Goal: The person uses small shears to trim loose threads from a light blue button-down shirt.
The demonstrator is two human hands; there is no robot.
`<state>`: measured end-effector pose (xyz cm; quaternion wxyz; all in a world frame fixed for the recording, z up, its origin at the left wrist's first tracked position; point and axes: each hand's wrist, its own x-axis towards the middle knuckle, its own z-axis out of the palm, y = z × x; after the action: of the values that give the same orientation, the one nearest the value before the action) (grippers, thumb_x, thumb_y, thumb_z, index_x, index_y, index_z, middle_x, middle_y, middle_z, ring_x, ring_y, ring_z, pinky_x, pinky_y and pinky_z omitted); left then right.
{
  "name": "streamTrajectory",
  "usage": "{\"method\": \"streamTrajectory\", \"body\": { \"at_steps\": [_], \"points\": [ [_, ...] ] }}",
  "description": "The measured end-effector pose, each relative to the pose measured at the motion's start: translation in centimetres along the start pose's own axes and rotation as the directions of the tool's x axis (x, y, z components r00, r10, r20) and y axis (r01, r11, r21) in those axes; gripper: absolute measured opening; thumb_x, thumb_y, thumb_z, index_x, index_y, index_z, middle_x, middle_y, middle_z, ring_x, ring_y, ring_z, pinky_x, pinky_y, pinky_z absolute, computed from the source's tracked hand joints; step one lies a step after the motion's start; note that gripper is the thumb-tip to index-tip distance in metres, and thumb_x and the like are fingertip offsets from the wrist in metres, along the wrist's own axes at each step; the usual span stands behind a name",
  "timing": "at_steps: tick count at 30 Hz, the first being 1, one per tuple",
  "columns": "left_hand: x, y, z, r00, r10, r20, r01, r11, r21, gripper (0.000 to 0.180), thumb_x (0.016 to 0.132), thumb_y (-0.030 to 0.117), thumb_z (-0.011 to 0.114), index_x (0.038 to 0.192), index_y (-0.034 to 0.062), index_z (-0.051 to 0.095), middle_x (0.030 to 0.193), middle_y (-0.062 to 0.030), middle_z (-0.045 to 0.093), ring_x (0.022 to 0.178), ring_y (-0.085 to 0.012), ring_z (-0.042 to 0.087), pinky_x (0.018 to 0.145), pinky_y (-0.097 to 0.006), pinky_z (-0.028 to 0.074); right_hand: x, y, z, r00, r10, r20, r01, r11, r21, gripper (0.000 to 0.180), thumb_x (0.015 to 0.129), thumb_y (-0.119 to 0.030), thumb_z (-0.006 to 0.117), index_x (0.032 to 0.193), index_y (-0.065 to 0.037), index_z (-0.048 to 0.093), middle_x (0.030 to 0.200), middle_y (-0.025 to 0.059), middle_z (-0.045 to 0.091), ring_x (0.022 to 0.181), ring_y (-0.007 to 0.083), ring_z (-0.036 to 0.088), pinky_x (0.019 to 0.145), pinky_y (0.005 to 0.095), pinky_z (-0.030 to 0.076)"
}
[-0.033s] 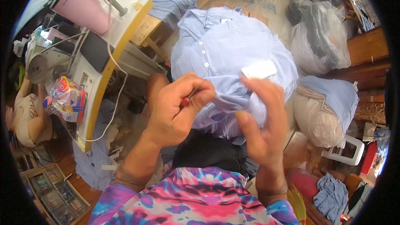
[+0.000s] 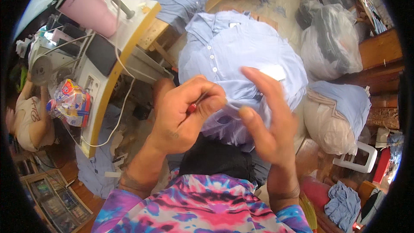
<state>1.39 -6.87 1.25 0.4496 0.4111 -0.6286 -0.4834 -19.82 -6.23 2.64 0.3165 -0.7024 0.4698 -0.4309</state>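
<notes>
Though partly visible — red tool (image 2: 191,108) in left hand (image 2: 179,115)

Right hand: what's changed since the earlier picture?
The right hand has its fingertips slightly farther left and forward, covering more of the white card. No grip visibly taken or released. The left hand still holds the small red object over the light blue garments.

The head camera, left of a side-by-side fisheye pair, looks steeply down and slightly forward, upright and unmirrored. The wearer's top (image 2: 207,205) fills 6 o'clock. The left hand (image 2: 179,116) and right hand (image 2: 271,129) are close, about the centre. Farther off, the blue cloth (image 2: 248,45) lies toward 12. The table (image 2: 144,8) at 10 and bag (image 2: 334,43) at 2 lie nearer the rim.
</notes>
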Motion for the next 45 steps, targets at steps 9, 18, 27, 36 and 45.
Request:
{"method": "streamTrajectory", "body": {
  "at_steps": [9,18,27,36,45],
  "points": [
    [-0.4,-0.1,-0.4,0.956,-0.221,-0.191,0.180,0.961,-0.211,0.018,0.102,0.020,0.067,0.106,0.0019,0.068,0.076,0.0088,0.053,0.064,0.0008,0.041,0.055,-0.018,0.031,-0.7,1.7,5.5,0.895,0.382,0.230,-0.399,0.452,0.798,0.024,0.101,-0.018,0.068,0.111,0.004,0.070,0.084,0.0039,0.068,0.078,0.0081,0.062,0.073,0.0236,0.049],
    [-1.8,-3.2,0.5,0.965,-0.025,-0.261,0.033,0.999,0.027,0.011,0.099,0.009,0.068,0.104,-0.0004,0.069,0.090,0.0023,0.059,0.074,-0.0022,0.048,0.063,-0.019,0.039,-2.5,2.4,7.6,0.876,0.452,0.169,-0.380,0.430,0.819,0.026,0.101,-0.016,0.069,0.117,0.004,0.067,0.090,0.0068,0.071,0.083,0.0090,0.065,0.077,0.0233,0.052],
    [-1.7,-3.7,1.7,0.965,-0.141,-0.221,0.117,0.986,-0.121,0.016,0.103,0.017,0.065,0.100,0.0012,0.066,0.081,0.0053,0.057,0.069,0.0005,0.046,0.059,-0.018,0.035,-3.0,3.1,7.3,0.880,0.451,0.147,-0.361,0.435,0.825,0.029,0.098,-0.014,0.073,0.118,0.005,0.065,0.096,0.0065,0.070,0.086,0.0088,0.065,0.079,0.0232,0.051],
    [-2.2,-2.6,0.8,0.932,-0.353,-0.086,0.255,0.804,-0.537,0.014,0.102,0.015,0.065,0.103,0.0014,0.065,0.083,0.0081,0.056,0.072,0.0014,0.046,0.061,-0.017,0.037,-3.6,3.3,7.0,0.896,0.432,0.102,-0.358,0.567,0.742,0.019,0.098,-0.013,0.072,0.109,0.003,0.069,0.092,0.0026,0.068,0.080,0.0060,0.060,0.072,0.0219,0.047],
    [-3.6,-6.6,0.1,0.963,-0.200,-0.179,0.252,0.902,0.350,0.047,0.080,0.027,0.089,0.114,0.0036,0.067,0.075,0.0004,0.056,0.067,-0.0101,0.053,0.061,-0.026,0.043,2.5,2.8,-1.3,0.843,0.422,-0.334,-0.054,0.683,0.728,0.023,0.099,-0.025,0.070,0.103,-0.002,0.067,0.077,-0.0032,0.057,0.059,0.0039,0.044,0.057,0.0210,0.039]
  ]
}}
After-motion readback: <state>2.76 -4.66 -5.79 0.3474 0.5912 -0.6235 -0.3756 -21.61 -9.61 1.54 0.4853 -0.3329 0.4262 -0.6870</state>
